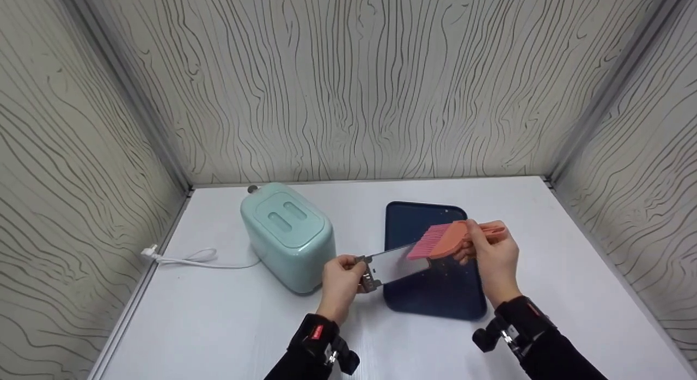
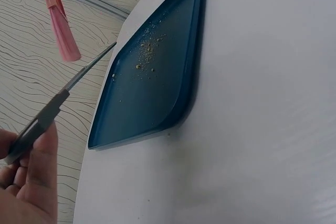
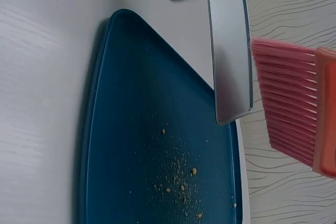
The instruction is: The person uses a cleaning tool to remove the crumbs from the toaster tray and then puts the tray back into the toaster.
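My left hand [image 1: 341,277] pinches the grey end of a thin metal crumb tray [image 1: 393,267]. This plate is tilted, its far end reaching over a dark blue tray [image 1: 419,302]. With my right hand [image 1: 498,257] I grip the handle of a small orange brush [image 1: 451,243]. Its pink bristles [image 3: 286,95] hang right by the crumb tray's far edge, above its upper face in the head view. Brown crumbs [image 2: 148,51] are scattered over the blue tray's floor, beneath the plate's end. The left wrist view catches the crumb tray [image 2: 86,70] almost edge-on.
A mint-green toaster [image 1: 288,233] stands on the white table left of my left hand. Its white cord [image 1: 209,263] runs left to a plug [image 1: 150,253] near the table's edge. Patterned panels [image 1: 348,86] enclose the back and sides. Tiny specks lie beside the blue tray.
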Demonstrator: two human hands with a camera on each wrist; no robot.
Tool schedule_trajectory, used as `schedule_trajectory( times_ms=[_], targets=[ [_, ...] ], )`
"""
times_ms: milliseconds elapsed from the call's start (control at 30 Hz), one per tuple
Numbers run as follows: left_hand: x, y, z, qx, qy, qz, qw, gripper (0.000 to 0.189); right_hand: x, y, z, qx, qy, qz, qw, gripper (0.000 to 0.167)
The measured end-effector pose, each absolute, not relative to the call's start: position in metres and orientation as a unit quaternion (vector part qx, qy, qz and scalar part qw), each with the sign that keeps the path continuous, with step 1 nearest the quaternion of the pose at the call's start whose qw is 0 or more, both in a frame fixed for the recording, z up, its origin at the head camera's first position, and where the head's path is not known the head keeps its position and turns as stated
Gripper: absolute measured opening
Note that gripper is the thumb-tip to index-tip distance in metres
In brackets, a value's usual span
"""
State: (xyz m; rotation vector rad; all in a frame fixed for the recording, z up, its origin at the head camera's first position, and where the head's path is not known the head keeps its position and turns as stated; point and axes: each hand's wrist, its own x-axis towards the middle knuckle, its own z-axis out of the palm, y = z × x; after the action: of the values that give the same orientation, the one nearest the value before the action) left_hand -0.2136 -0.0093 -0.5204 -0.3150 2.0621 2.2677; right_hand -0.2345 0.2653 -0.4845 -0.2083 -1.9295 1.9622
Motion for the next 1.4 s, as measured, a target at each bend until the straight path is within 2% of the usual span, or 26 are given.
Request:
schedule_trajectory(
  times_ms=[400,633,1033,1400],
  targets=[
    [-0.214,-0.007,-0.519,-0.103,0.663,0.741,0.032,0.011,-0.230,0.253,-0.493,-0.044,-0.697,0.685,0.207,0.039],
    [-0.216,-0.009,-0.518,-0.107,0.658,0.745,0.027,0.012,-0.225,0.254,-0.498,-0.052,-0.724,0.662,0.185,0.042],
    [-0.216,-0.009,-0.519,-0.101,0.652,0.751,0.030,0.011,-0.228,0.266,-0.500,-0.067,-0.745,0.644,0.160,0.037],
    [-0.219,-0.012,-0.524,-0.109,0.674,0.731,0.002,0.012,-0.226,0.278,-0.502,-0.093,-0.759,0.633,0.122,0.031]
  ],
)
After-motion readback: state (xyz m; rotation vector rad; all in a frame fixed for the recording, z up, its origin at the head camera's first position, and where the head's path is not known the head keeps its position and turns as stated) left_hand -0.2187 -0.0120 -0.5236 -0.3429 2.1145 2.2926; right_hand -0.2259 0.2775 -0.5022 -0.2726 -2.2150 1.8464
